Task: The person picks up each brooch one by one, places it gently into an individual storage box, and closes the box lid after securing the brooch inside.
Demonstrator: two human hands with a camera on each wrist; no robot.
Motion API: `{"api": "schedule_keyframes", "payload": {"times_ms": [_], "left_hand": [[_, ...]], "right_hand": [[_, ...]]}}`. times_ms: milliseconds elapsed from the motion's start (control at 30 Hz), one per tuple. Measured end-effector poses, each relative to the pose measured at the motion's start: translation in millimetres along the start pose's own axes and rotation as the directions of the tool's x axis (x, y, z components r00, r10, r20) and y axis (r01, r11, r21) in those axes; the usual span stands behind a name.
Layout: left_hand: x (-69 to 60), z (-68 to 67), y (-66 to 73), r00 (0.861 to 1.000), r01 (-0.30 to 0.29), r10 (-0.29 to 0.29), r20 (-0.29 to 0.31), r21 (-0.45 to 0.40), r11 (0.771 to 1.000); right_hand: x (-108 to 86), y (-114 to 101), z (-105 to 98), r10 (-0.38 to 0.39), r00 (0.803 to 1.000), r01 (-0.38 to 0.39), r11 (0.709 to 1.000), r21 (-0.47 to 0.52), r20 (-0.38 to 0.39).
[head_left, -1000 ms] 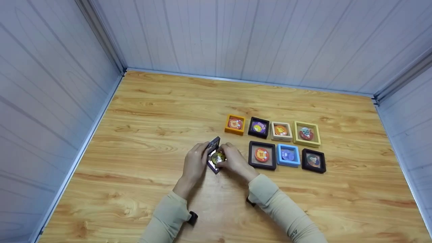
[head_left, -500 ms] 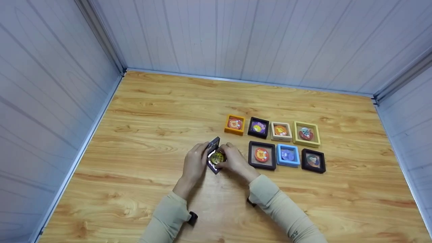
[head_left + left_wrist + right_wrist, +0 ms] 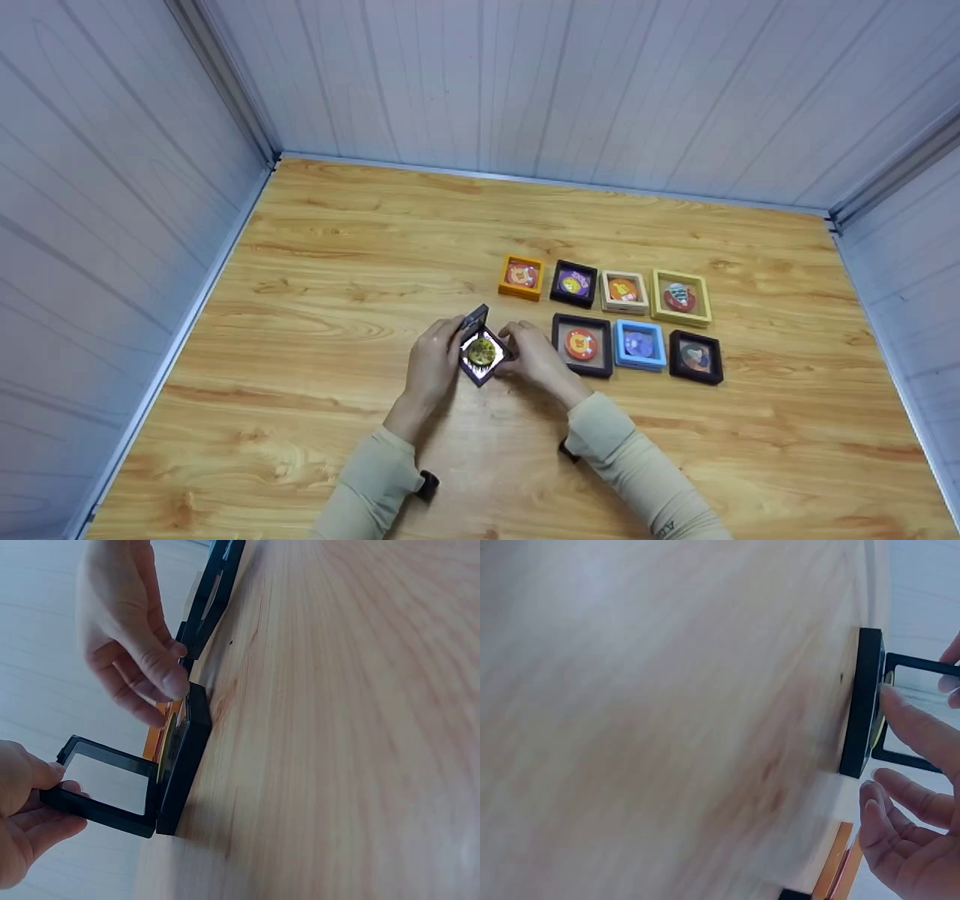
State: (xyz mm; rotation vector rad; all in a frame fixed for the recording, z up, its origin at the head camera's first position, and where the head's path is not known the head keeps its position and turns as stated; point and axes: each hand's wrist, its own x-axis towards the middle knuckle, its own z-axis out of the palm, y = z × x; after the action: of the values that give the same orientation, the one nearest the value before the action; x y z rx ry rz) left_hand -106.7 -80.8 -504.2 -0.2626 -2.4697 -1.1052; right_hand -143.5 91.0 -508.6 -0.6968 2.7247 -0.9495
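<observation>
A small black display case (image 3: 480, 379) stands hinged open on the wooden table, its lid (image 3: 112, 821) raised. On the clear film of its base lies a round yellow-and-dark badge (image 3: 481, 352). My left hand (image 3: 433, 356) pinches the edge of the lid between thumb and fingers, plainly seen in the left wrist view. My right hand (image 3: 536, 361) hovers at the case's right corner, its fingers loosely bent around nothing. In the right wrist view the thumb (image 3: 922, 731) overlaps the badge's edge; whether it touches cannot be told.
Several framed badges lie in two rows to the right: an orange case (image 3: 522, 277), a larger black one (image 3: 583, 367), a light-blue one (image 3: 640, 366), a yellow one (image 3: 681, 321) and others. Pale panel walls (image 3: 525, 90) border the table at the back and sides.
My right hand has let go of the badge and drawn back to the right, so the badge now shows whole in the base. My left hand keeps its hold on the lid.
</observation>
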Motion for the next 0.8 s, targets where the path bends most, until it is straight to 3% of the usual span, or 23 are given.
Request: {"api": "schedule_keyframes", "payload": {"times_ms": [200, 500, 800], "left_hand": [[-0.2, -0.3, 0.3, 1.0, 0.022, -0.022, 0.018, -0.014, 1.0], [-1.6, 0.0, 0.1, 0.999, 0.024, -0.024, 0.038, -0.018, 1.0], [-6.8, -0.1, 1.7, 0.998, -0.028, 0.031, 0.06, -0.044, 0.999]], "right_hand": [[-0.4, 4.4, -0.3, 0.067, 0.997, -0.068, 0.997, 0.04, 0.039], [0.9, 4.7, 1.1, 0.092, 0.994, -0.095, 0.995, 0.042, 0.058], [1.0, 6.3, 0.8, 0.081, 0.995, -0.084, 0.995, 0.049, 0.064]]}}
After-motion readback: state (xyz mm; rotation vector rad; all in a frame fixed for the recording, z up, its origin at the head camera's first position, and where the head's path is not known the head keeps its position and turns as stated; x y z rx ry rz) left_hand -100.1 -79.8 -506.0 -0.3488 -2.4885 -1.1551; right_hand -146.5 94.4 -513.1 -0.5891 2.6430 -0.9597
